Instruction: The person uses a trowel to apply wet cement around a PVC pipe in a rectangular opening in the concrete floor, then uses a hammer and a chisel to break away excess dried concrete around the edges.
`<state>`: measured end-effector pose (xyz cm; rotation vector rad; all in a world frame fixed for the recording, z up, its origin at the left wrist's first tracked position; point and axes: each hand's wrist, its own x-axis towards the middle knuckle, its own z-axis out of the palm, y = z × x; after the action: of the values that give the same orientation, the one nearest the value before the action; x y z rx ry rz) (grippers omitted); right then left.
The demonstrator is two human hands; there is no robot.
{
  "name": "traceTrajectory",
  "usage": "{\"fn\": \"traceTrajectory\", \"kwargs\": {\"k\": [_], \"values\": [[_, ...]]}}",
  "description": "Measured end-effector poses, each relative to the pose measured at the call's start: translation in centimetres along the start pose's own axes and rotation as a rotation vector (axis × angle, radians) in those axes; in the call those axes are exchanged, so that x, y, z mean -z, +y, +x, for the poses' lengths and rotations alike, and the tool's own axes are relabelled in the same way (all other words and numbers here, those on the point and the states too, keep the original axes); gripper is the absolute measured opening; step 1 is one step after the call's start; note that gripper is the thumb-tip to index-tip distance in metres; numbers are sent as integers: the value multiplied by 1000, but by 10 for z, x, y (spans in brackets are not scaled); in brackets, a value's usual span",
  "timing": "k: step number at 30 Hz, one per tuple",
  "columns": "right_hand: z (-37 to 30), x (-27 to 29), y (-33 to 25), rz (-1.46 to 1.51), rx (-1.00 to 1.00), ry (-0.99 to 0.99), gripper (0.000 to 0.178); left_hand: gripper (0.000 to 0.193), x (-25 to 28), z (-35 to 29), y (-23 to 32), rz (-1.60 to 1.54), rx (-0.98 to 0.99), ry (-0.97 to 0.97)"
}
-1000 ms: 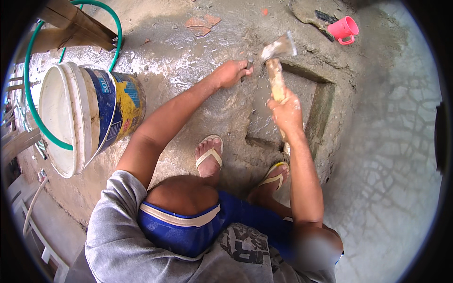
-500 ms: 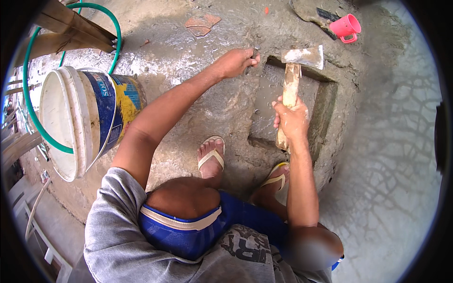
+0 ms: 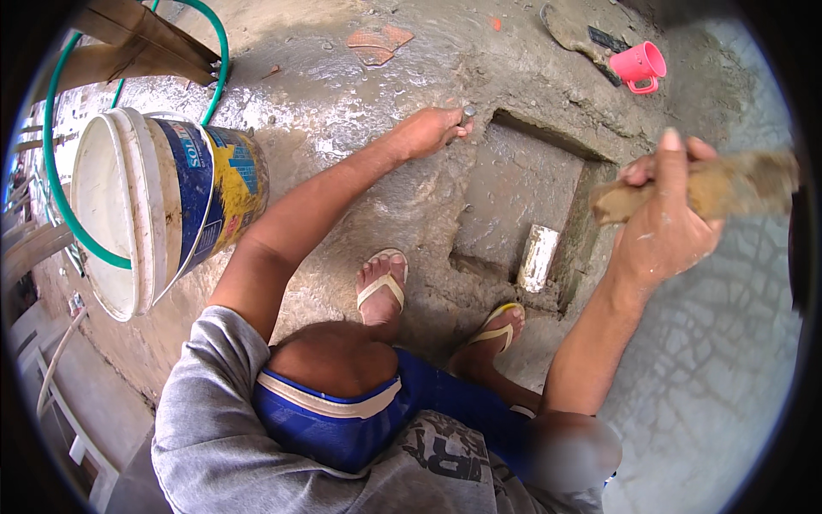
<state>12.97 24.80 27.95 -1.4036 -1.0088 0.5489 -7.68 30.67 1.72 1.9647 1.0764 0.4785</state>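
Observation:
My left hand point(image 3: 432, 133) is closed around a short metal chisel point(image 3: 468, 112), whose round end shows above the fingers. It is at the upper left rim of a rectangular recess point(image 3: 518, 176) cut into wet, rough concrete. On the right, my right hand point(image 3: 668, 218) is raised and wrapped around the wooden handle of a hatchet point(image 3: 736, 184). The handle lies sideways, its far end smeared by motion, and the hatchet's head cannot be made out. A whitish, metallic-looking cylinder point(image 3: 538, 259) lies at the recess's near right part.
A large bucket point(image 3: 171, 214) stands at the left with a green hose point(image 3: 53, 171) by it. A pink mug point(image 3: 638, 67) and a trowel-like tool point(image 3: 569, 34) lie at the far right. Broken red tile point(image 3: 378, 43) lies beyond; my sandalled feet point(image 3: 383, 287) are near the recess.
My right hand has swung the hatchet from above the recess up and to the right, uncovering the whitish cylinder. My left hand has stayed nearly in place with the chisel.

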Motion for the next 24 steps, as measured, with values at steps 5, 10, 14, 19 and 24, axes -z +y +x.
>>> {"fn": "traceTrajectory", "kwargs": {"k": [5,10,14,19,24], "values": [[-47,6,134,-331,330,-312,18,16,-6,7,12,-63,-32,57],[-38,2,109,-427,-270,-551,26,18,-4,-1,6,35,91,-3],[-36,-31,28,-211,-342,-284,24,18,-4,-9,-4,-27,0,61],[-78,-2,150,-922,-6,-717,14,16,-5,-1,-5,-112,21,51],[-79,-4,133,-418,-620,-645,25,13,-17,-16,-19,-114,49,182]]}}
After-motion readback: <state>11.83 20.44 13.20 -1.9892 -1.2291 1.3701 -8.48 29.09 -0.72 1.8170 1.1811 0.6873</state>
